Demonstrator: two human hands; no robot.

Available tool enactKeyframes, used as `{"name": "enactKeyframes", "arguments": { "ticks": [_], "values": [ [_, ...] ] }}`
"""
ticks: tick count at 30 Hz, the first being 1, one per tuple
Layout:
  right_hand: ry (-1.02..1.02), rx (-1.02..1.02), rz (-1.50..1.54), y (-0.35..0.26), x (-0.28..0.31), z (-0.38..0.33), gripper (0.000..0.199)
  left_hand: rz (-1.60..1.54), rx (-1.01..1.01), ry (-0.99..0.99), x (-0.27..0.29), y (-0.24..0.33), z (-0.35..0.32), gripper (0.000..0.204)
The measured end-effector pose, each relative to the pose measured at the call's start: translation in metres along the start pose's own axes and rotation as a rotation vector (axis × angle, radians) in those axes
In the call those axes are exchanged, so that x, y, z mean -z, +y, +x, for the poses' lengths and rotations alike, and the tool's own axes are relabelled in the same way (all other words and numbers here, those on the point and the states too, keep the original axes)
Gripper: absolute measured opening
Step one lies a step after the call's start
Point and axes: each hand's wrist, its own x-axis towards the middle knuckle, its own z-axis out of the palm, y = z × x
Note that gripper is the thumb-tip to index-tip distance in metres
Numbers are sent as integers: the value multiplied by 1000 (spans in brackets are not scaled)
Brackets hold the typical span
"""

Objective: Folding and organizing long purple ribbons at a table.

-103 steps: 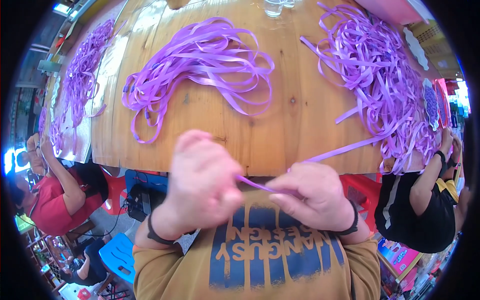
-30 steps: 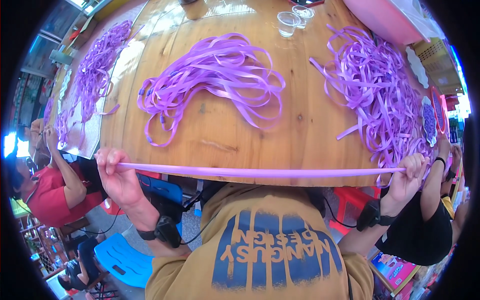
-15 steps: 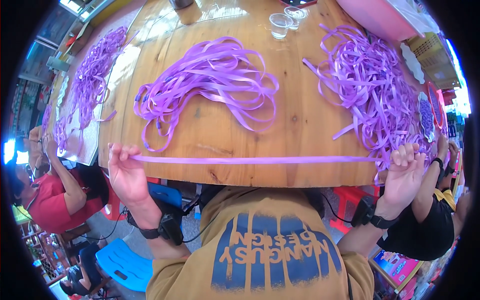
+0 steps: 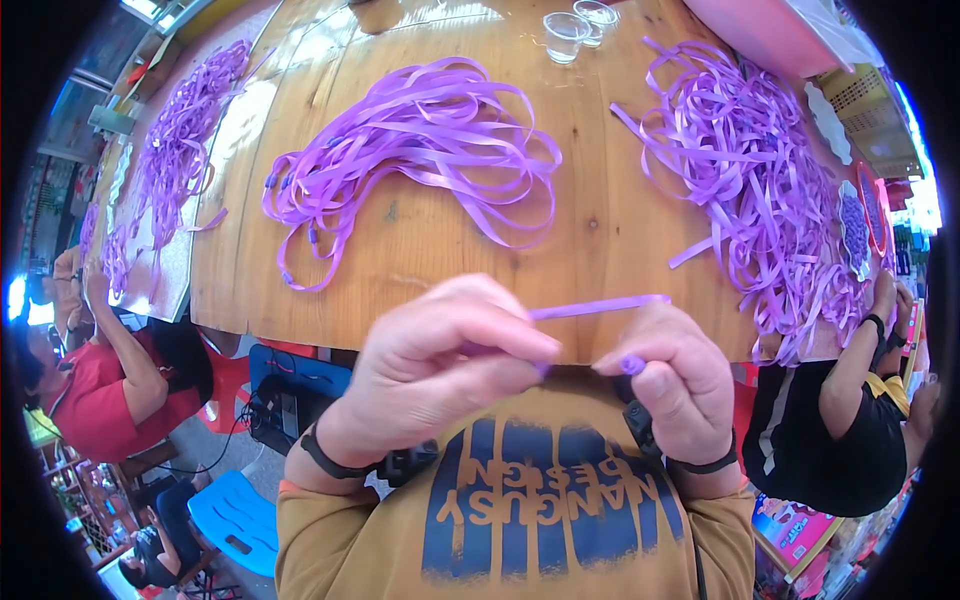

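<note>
A narrow purple ribbon [image 4: 600, 307] runs between my hands just above the table's near edge, one stretch of it visible at the back of the fingers. My left hand [image 4: 445, 355] pinches it between thumb and fingertips, with a bit of purple showing at the tips. In my right hand [image 4: 682, 380] the ribbon is gripped too; a rolled purple end with a dark tip [image 4: 632, 364] pokes out by the thumb. Beyond my hands lies a looped bundle of purple ribbons [image 4: 430, 140], some with small dark purple pieces on them.
A tangled heap of purple ribbons [image 4: 750, 170] covers the right of the wooden table [image 4: 610, 240]; another heap [image 4: 190, 130] lies far left. Clear plastic cups [image 4: 565, 38] stand at the back, near a pink basin [image 4: 765, 30]. People sit at both sides. A blue stool [image 4: 235, 525] is lower left.
Both hands have come in from wide apart, where the ribbon was stretched straight between them, to close together in front of my chest. The ribbon is now gathered between them.
</note>
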Motion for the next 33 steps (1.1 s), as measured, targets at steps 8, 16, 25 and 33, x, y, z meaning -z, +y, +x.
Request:
{"name": "enactKeyframes", "arguments": {
  "ticks": [8,16,25,33],
  "values": [
    [-72,74,31,7,-13,4,18,-5,33,-83,-13,-9,9,14],
    [-25,30,84,10,-20,4,28,6,63,-102,-10,-13,5,16],
    [-34,-36,-31,9,-22,3,25,-461,499,54,-14,-9,-1,13],
    [-32,-58,-80,7,-23,1,21,119,129,-120,-6,-17,-2,12]
  ]
}}
